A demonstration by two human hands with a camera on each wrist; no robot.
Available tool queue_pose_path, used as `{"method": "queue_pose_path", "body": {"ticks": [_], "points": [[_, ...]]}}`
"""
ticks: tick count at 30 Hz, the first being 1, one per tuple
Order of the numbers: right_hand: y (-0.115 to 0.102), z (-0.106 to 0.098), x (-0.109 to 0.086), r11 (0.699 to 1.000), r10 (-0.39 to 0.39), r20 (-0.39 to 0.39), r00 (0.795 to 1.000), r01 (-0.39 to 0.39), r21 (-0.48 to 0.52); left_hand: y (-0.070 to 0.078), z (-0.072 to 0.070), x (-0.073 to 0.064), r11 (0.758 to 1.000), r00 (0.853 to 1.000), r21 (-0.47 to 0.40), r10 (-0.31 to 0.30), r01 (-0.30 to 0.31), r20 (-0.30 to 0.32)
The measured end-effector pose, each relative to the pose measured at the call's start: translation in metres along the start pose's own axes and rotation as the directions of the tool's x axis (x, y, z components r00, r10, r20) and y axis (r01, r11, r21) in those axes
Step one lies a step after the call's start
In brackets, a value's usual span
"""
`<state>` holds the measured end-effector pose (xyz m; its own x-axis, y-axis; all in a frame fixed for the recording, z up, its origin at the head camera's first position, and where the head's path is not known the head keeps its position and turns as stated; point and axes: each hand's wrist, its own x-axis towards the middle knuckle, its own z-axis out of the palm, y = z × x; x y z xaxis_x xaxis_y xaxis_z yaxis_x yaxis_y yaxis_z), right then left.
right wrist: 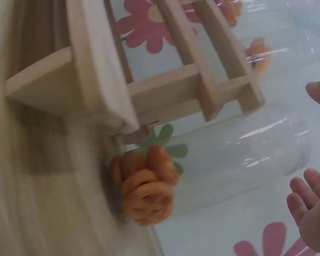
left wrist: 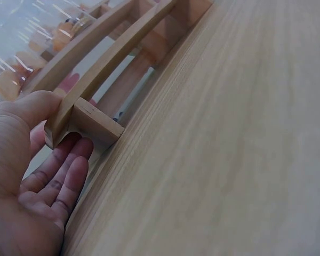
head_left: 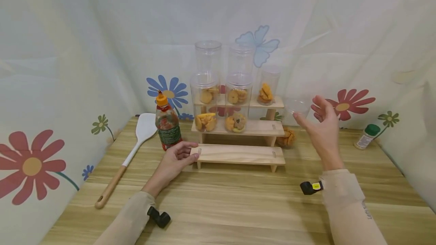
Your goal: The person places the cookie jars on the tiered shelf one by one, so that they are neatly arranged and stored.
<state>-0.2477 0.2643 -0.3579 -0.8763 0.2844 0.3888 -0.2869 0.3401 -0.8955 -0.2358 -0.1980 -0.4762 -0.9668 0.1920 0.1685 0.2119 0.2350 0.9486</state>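
My left hand [head_left: 176,160] pinches the left end of a three-tier wooden display rack [head_left: 238,154], thumb over the lowest board and fingers below it. In the left wrist view, the fingers [left wrist: 74,181] lie beside the short leg under that board. A tall clear jar [right wrist: 229,154] with orange-brown snack pieces [right wrist: 146,186] at its bottom stands on the table, right of the rack. Next to its top, my right hand [head_left: 323,124] has thumb and fingers spread, with a gap between them and the jar in the right wrist view.
Several clear snack jars [head_left: 206,101] stand on the middle and upper tiers. Left of the rack are a sauce bottle [head_left: 168,127] with an orange cap and a white spatula [head_left: 144,127] with a wooden handle. A green-capped shaker [head_left: 366,138] stands at right, near the flowered curtain [head_left: 385,48].
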Motion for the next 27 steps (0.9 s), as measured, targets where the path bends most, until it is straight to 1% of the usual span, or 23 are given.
{"method": "queue_pose_path", "body": {"ticks": [3, 8, 12, 15, 18, 27], "points": [[0.014, 0.001, 0.001, 0.999, 0.029, 0.025, 0.999, -0.029, 0.021, 0.0, 0.0, 0.0, 1.0, 1.0, -0.003, 0.0, 0.0, 0.0], [0.031, 0.005, 0.001, 0.998, 0.056, 0.062, 0.997, -0.058, 0.025, 0.0, 0.0, 0.0, 1.0, 1.0, -0.008, -0.001, 0.001, 0.008], [0.041, 0.009, 0.001, 0.998, 0.038, 0.076, 0.996, -0.042, 0.048, -0.001, 0.0, 0.0, 1.0, 1.0, -0.003, 0.001, -0.001, 0.007], [0.048, 0.013, 0.001, 0.997, 0.009, 0.081, 0.997, -0.015, 0.072, 0.0, 0.0, 0.001, 1.0, 1.0, -0.001, 0.005, -0.005, 0.007], [0.055, 0.015, 0.0, 0.997, -0.004, 0.097, 0.995, -0.003, 0.075, 0.0, 0.0, 0.0, 1.0, 1.0, -0.003, 0.008, -0.008, 0.007], [0.067, 0.017, -0.002, 0.999, 0.029, 0.131, 0.991, -0.033, 0.031, 0.0, -0.001, -0.001, 1.0, 1.0, 0.0, 0.004, -0.004, 0.011]]}}
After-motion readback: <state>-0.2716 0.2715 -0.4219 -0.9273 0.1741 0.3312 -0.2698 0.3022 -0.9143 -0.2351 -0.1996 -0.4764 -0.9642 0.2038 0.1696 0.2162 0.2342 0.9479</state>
